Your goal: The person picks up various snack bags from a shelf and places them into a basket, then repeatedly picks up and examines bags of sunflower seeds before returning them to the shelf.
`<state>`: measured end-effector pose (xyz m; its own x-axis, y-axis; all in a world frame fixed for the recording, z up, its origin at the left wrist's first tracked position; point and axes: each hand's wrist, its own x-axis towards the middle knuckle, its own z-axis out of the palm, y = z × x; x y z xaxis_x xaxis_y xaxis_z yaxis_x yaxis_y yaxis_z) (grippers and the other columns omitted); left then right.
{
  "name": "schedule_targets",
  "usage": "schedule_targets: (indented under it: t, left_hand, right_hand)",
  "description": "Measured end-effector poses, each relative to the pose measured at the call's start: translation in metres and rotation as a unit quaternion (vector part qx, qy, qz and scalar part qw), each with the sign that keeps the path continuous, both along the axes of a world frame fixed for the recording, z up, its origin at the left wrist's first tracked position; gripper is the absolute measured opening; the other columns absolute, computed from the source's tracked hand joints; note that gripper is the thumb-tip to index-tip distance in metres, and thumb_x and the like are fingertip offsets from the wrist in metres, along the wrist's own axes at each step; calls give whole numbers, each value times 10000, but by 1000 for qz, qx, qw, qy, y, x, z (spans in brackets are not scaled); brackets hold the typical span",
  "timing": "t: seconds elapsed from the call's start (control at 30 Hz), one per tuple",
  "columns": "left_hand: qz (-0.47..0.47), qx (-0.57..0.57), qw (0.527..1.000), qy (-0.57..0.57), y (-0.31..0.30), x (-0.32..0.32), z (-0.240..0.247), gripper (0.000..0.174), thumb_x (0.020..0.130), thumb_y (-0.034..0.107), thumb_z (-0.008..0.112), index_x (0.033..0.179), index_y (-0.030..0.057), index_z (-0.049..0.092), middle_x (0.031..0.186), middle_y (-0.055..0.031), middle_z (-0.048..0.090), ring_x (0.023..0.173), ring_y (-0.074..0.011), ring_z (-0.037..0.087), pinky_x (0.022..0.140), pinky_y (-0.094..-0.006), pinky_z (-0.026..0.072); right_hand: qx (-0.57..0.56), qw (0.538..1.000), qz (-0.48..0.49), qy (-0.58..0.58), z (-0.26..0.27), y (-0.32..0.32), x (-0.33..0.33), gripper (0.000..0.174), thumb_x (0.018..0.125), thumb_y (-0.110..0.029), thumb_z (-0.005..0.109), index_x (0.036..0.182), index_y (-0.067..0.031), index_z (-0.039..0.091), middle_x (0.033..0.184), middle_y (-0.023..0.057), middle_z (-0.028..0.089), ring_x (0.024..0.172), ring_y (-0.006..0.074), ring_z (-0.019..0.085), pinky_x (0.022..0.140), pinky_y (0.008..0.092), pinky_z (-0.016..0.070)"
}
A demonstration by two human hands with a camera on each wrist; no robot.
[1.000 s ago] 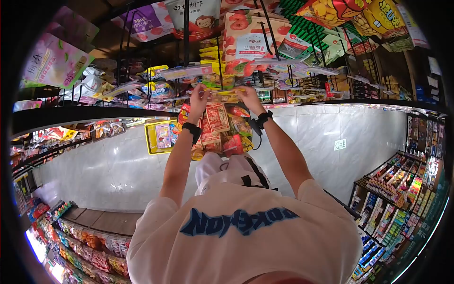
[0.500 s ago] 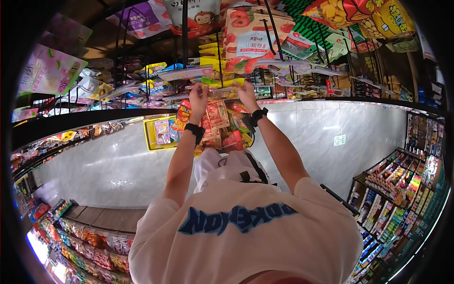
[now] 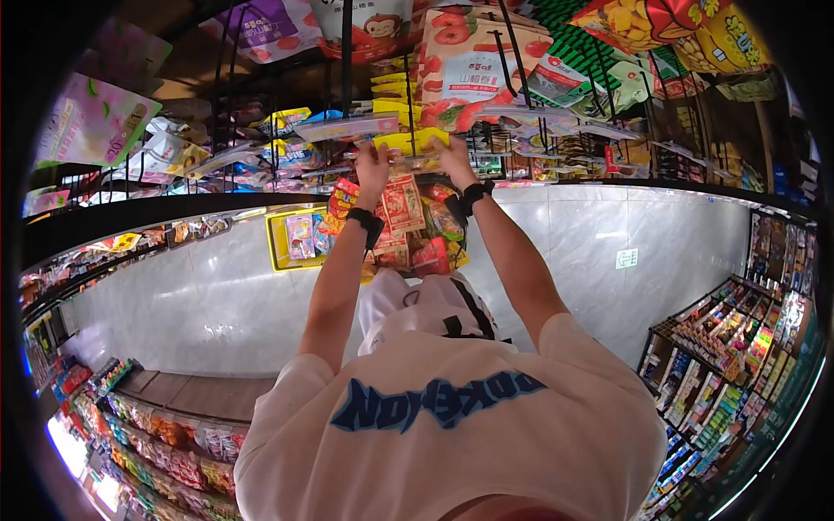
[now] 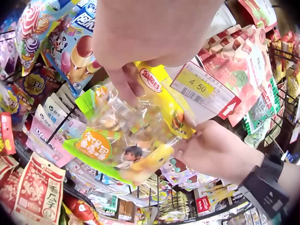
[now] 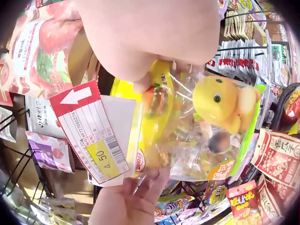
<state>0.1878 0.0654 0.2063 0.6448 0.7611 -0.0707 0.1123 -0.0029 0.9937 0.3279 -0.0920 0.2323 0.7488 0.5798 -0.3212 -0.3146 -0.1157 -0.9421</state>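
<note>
A clear candy bag (image 4: 145,112) with a yellow header and green lower edge hangs between my two hands at the rack. My left hand (image 3: 372,171) pinches the header near one end, while my right hand (image 3: 455,163) pinches the other end. In the right wrist view, a yellow cartoon toy figure (image 5: 220,101) shows at the bag's front. A price tag (image 4: 197,88) reading 4.50 sits right by the header, between the hands. Behind it, more yellow-topped packs (image 3: 395,89) hang in a column on the rack.
Hawthorn snack bags (image 3: 473,69) hang above on black hooks (image 3: 346,61). Below my hands are red snack packets (image 3: 400,208) and a yellow basket (image 3: 278,243) on the grey tiled floor (image 3: 556,252). Stocked shelves (image 3: 712,347) stand behind on the right.
Both hands have moved slightly with the candy bag towards the rack's yellow packs. The yellow header now faces the head camera more broadly. Both hands keep their pinch.
</note>
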Motion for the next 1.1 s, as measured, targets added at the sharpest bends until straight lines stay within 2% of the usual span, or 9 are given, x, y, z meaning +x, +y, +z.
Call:
schedule_targets:
  t: [0.2,0.23,0.3,0.4,0.63,0.77,0.97,1.07,1.1]
  left_hand:
    - [33,-133,987,-85,8,24,6,164,1007,122,613,1015,-32,558,906,-93,683,798,-151,697,667,-314,593]
    - [29,-17,999,2,15,28,18,173,994,124,632,1005,-47,606,911,-99,699,774,-164,702,667,-307,577]
    - [-13,126,992,-6,47,50,-55,250,994,205,630,981,-44,644,801,-103,730,720,-177,714,657,-312,561]
    - [-9,68,998,-11,46,61,-21,258,1005,217,602,913,-24,609,800,-124,735,723,-189,726,675,-328,568]
    - [-31,168,982,85,9,-15,8,578,982,121,635,1474,-45,381,964,-114,746,806,-149,693,729,-303,554]
    - [-81,-36,996,0,-34,-104,-31,554,985,113,615,1480,-18,403,1114,-189,719,852,-169,695,747,-293,553]
    - [54,102,888,445,-64,-279,-144,595,897,270,740,1342,-45,501,1110,-198,698,981,-266,706,764,-361,595]
    - [130,-231,746,611,-74,-288,-145,646,858,290,775,1340,-36,495,1196,-190,658,1008,-327,697,746,-438,618]
    - [113,-302,790,521,-77,-307,-169,644,849,262,783,1336,-34,483,1222,-190,641,1009,-339,696,726,-454,624]
  right_hand:
    - [-72,996,-53,-24,-39,18,21,248,933,-200,741,1081,-6,698,996,47,709,819,130,655,711,287,523]
    - [94,972,-137,-166,-36,35,17,303,887,-174,782,1112,-2,673,1080,60,711,942,175,658,851,336,521]
    - [-54,972,-125,-190,-59,36,31,335,870,-139,786,1144,-2,653,1163,62,703,1052,193,635,945,357,483]
    - [-10,964,-137,-229,-73,43,36,321,895,-135,759,1164,-4,641,1182,68,692,1051,176,633,939,340,480]
    - [23,970,-74,-231,-45,12,3,475,909,-281,751,1210,47,587,1101,214,701,1045,328,676,863,406,498]
    - [-174,917,-35,-358,-39,-44,-59,399,959,-174,649,1297,10,541,1220,222,656,1142,411,612,957,445,496]
    - [-194,935,92,-283,-109,-145,-141,289,959,-147,620,1193,20,594,1151,212,685,1084,373,663,916,419,535]
    - [-297,907,160,-253,-152,-188,-167,265,952,-145,616,1173,0,604,1122,190,702,1056,351,684,877,409,555]
    - [-302,912,169,-219,-153,-196,-174,261,953,-145,612,1175,-8,607,1117,186,705,1046,344,690,869,406,558]
